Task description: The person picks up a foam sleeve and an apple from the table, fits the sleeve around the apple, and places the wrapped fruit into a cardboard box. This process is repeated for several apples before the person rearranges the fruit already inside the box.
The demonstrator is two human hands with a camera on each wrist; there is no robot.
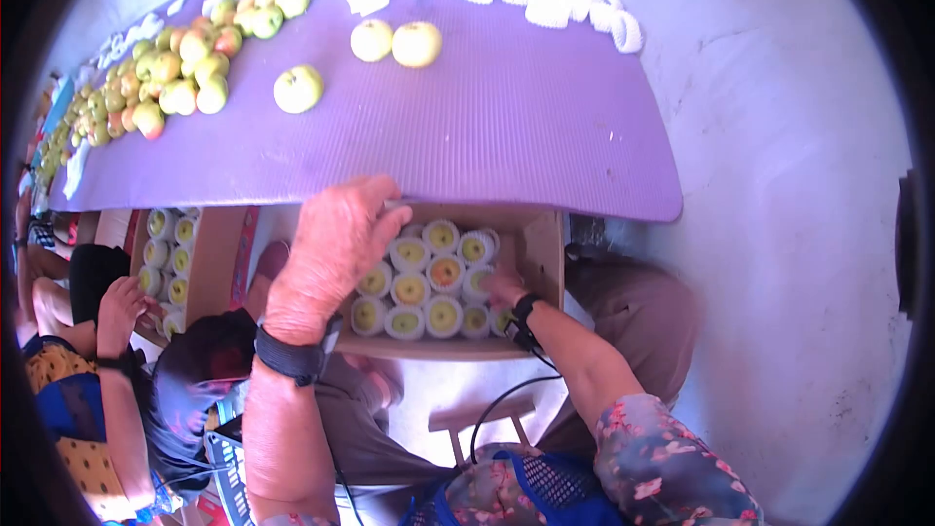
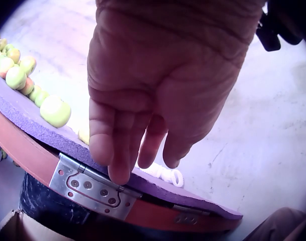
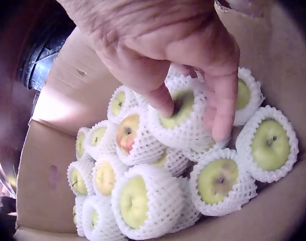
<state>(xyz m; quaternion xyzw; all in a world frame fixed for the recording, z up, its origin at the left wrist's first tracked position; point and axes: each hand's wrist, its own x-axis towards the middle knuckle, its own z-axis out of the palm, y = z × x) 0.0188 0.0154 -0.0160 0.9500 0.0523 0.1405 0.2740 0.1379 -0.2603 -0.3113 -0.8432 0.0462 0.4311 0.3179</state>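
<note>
A cardboard box (image 1: 542, 251) under the table's near edge is filled with apples in white foam nets (image 1: 429, 282). My right hand (image 1: 504, 286) is down in its right side. In the right wrist view this hand (image 3: 193, 116) pinches one netted green apple (image 3: 179, 126) between thumb and fingers, on top of the others in the box (image 3: 67, 90). My left hand (image 1: 341, 239) reaches over the box to the table's front edge. In the left wrist view its fingers (image 2: 120, 150) hang straight, tips at the purple mat (image 2: 42, 131) above a metal hinge (image 2: 87, 186), holding nothing.
The purple mat (image 1: 487, 127) carries loose apples (image 1: 297, 88) (image 1: 417, 43), a heap of apples (image 1: 185, 63) at the left and empty foam nets (image 1: 545, 2) along the far edge. A second box (image 1: 219, 258) of netted apples and another person's hand (image 1: 119, 304) are at the left.
</note>
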